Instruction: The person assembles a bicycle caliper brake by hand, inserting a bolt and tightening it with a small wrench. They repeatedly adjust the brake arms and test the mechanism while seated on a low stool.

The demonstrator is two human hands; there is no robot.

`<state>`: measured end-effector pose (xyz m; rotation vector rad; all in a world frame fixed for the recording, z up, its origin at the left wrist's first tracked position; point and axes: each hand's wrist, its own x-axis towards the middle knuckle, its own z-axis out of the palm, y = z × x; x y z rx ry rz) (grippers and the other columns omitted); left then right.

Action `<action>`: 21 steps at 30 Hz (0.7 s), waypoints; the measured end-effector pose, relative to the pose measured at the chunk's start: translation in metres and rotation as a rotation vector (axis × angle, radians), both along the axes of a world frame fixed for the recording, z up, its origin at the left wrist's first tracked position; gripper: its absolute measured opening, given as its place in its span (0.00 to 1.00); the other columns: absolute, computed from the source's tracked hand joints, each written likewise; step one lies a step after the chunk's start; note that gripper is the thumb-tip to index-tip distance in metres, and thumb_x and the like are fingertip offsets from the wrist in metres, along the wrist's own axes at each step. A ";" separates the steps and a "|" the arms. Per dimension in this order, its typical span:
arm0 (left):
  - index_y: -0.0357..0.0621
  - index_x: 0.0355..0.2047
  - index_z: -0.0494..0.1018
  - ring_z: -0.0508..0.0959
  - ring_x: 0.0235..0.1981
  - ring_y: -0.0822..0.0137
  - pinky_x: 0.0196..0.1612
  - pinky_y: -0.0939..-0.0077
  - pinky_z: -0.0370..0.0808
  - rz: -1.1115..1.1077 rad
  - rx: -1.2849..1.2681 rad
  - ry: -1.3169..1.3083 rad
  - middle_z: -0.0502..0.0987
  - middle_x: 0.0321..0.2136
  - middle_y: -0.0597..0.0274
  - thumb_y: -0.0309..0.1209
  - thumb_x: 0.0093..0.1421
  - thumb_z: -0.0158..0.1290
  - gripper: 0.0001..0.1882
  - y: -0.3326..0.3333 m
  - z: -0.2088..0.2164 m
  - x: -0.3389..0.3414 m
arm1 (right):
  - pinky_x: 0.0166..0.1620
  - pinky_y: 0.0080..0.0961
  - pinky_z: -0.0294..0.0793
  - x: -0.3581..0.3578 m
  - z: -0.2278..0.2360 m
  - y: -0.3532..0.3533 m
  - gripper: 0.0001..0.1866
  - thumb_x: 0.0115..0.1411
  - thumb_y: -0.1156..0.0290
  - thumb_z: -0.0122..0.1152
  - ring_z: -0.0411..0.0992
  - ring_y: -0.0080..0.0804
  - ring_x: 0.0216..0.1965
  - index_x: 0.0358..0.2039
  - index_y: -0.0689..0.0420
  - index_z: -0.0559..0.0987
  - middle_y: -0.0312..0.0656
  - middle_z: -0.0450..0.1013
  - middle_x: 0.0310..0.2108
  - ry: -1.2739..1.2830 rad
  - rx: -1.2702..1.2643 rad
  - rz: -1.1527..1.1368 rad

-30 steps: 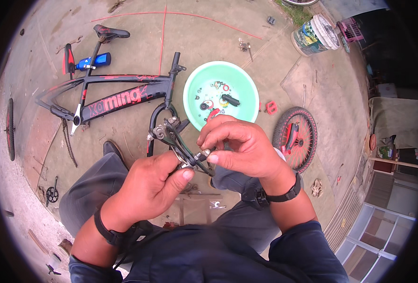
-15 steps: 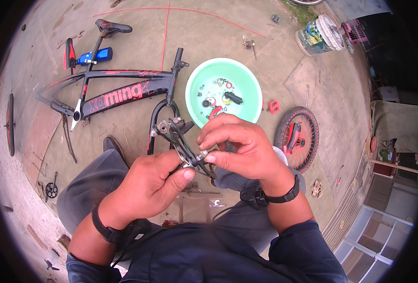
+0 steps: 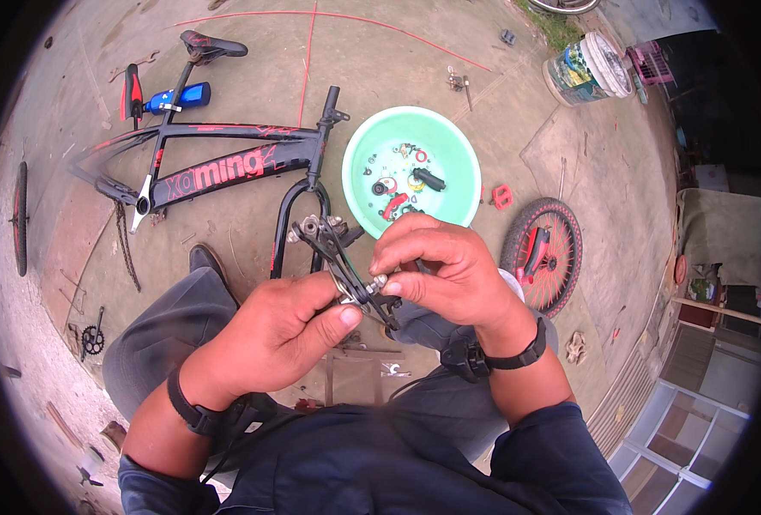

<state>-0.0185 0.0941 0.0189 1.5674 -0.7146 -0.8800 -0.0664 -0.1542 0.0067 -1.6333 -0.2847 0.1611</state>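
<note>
Between my hands is a bicycle brake caliper [image 3: 339, 262], black curved arms with metal fittings, raised above my lap. My left hand [image 3: 282, 330] is closed round its near end, the thumb pressed on a silver part. My right hand [image 3: 449, 270] pinches a small silver bolt [image 3: 377, 282] at the caliper's right side between thumb and fingertips. The fingers hide part of the bolt's end. Just beyond lies the black bicycle frame [image 3: 226, 172] with its fork [image 3: 282, 232], and beside it stands a mint-green basin [image 3: 352, 163] of small parts.
Inside the basin are a black grip [image 3: 429, 178] and several small fittings. A small spoked wheel [image 3: 561, 279] and a red pedal [image 3: 501, 196] lie to the right. A lidded bucket [image 3: 569, 73] stands far right; a crankset [image 3: 93, 339] and chain [image 3: 126, 245] lie left.
My right fingertips have drawn slightly right, and more of the silver bolt shows. The left hand keeps its hold on the caliper. The whole view has shifted a little.
</note>
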 end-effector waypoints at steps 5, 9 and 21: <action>0.37 0.44 0.74 0.71 0.23 0.64 0.30 0.69 0.70 0.018 -0.021 0.008 0.69 0.21 0.59 0.35 0.72 0.51 0.12 0.000 -0.001 0.000 | 0.42 0.26 0.73 0.000 -0.003 0.001 0.07 0.59 0.78 0.68 0.74 0.30 0.38 0.39 0.62 0.83 0.42 0.76 0.37 -0.033 0.005 -0.010; 0.37 0.47 0.75 0.66 0.22 0.77 0.27 0.79 0.65 0.010 -0.048 0.144 0.68 0.21 0.71 0.38 0.73 0.49 0.15 0.002 -0.003 0.000 | 0.42 0.26 0.73 0.001 -0.006 0.003 0.07 0.59 0.78 0.69 0.74 0.30 0.38 0.39 0.61 0.83 0.42 0.77 0.37 -0.053 0.040 -0.019; 0.35 0.41 0.75 0.63 0.20 0.80 0.23 0.81 0.60 0.002 -0.049 0.521 0.65 0.19 0.73 0.44 0.74 0.47 0.20 0.005 -0.002 0.000 | 0.41 0.27 0.75 0.000 0.001 0.001 0.08 0.57 0.78 0.70 0.77 0.32 0.38 0.39 0.61 0.85 0.43 0.79 0.37 -0.068 0.001 -0.014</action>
